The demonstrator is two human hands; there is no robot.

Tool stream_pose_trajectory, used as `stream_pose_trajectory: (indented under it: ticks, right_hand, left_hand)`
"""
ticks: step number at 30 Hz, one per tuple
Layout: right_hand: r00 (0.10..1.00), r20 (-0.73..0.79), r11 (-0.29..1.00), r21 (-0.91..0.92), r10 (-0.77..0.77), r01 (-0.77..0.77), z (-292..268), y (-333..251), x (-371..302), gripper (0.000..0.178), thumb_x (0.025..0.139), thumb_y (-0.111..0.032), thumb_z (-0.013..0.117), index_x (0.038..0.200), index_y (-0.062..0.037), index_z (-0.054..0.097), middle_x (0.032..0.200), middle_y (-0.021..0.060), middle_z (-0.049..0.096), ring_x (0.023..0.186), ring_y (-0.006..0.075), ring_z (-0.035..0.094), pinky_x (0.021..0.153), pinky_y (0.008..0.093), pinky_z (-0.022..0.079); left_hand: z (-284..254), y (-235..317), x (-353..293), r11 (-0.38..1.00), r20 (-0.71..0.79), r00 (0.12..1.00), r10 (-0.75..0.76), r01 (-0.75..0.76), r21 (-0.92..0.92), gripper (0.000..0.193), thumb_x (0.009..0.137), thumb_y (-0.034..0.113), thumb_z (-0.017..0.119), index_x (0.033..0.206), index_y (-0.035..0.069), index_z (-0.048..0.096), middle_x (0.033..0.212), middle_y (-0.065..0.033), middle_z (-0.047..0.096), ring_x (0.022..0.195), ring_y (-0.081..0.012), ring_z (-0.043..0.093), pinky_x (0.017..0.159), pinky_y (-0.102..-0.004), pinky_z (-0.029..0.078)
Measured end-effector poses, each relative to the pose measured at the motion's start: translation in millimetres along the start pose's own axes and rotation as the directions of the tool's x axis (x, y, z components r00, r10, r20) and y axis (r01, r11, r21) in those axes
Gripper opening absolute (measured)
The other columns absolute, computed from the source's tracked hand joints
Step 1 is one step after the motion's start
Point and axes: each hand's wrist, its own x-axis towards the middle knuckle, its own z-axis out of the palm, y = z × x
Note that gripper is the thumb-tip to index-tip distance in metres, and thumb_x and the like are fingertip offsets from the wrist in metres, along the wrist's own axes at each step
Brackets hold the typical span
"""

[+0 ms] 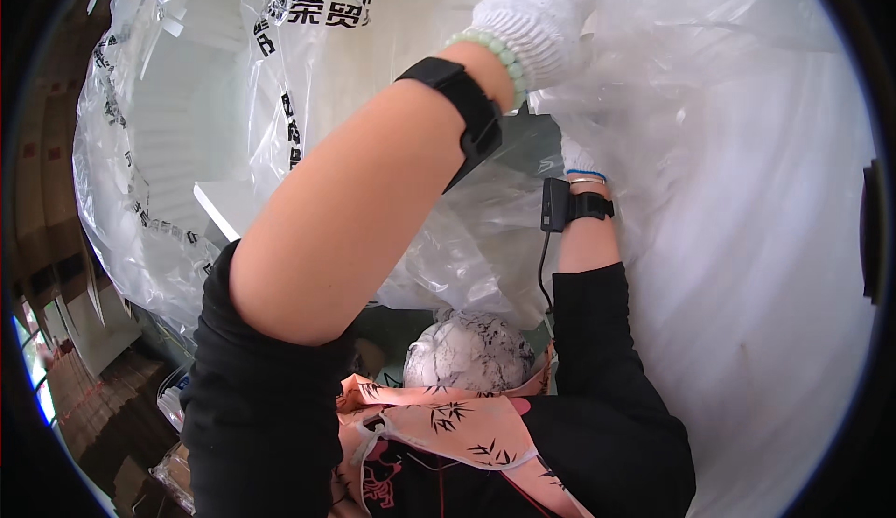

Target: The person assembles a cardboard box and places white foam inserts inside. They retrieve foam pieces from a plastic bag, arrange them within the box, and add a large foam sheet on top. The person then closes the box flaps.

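Clear plastic bag (pixel 653 98) gripped by left hand (pixel 537 23), right hand (pixel 581 159).

The clear plastic bag (pixel 672 98) is large, thin and crumpled, its film bunched into folds and creases and stretched upward in front of the person. A second sheet of the same film (pixel 149 191) on the left carries black printed characters and wraps stacked white foam pieces (pixel 177 126).
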Motion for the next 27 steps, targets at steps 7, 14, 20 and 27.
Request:
stream_pose_trajectory:
  ticks: [7,14,20,27]
  right_hand:
    - [0.998,-0.067,0.987,0.161,-0.001,0.012,1.1,-17.8,1.8,0.042,0.097,-0.041,0.049,0.128,-0.0138,0.057,0.137,0.0095,0.054,0.123,0.027,0.051,0.107,0.0425,0.04]
    - [0.994,-0.107,0.951,0.305,-0.021,0.053,2.7,-44.1,3.1,0.042,0.098,-0.04,0.049,0.129,-0.0127,0.056,0.137,0.01,0.054,0.124,0.027,0.051,0.106,0.0423,0.04]
    - [0.989,-0.146,0.919,0.387,-0.023,0.079,-0.5,-54.7,3.4,0.043,0.098,-0.039,0.049,0.13,-0.0117,0.055,0.137,0.0103,0.053,0.124,0.0269,0.051,0.106,0.0422,0.041]
    - [0.988,-0.151,0.887,0.452,-0.026,0.092,10.6,-65.2,-3.6,0.043,0.098,-0.038,0.049,0.131,-0.0106,0.054,0.137,0.0108,0.053,0.124,0.0269,0.05,0.106,0.042,0.041]
  left_hand:
    - [8.2,-12.1,5.3,0.964,0.086,0.995,0.052,-0.028,-0.266,0.042,0.084,0.04,0.059,0.102,0.005,0.072,0.095,-0.0173,0.072,0.087,-0.0333,0.07,0.081,-0.0425,0.056]
    - [4.9,-41.6,5.7,0.977,-0.145,0.976,0.162,-0.179,-0.117,0.047,0.09,0.044,0.053,0.111,0.004,0.065,0.095,-0.0164,0.07,0.088,-0.0299,0.068,0.079,-0.039,0.055]
    - [15.1,-70.7,-20.2,-0.036,0.29,0.882,-0.372,0.299,-0.954,0.074,0.095,0.049,0.053,0.136,-0.011,0.04,0.133,-0.0256,0.051,0.116,-0.0346,0.058,0.092,-0.0416,0.054]
    - [-10.2,-30.8,-45.3,-0.122,0.376,0.873,-0.311,0.355,-0.927,0.084,0.088,0.051,0.065,0.142,-0.004,0.031,0.135,-0.0267,0.046,0.114,-0.0337,0.058,0.087,-0.0401,0.058]
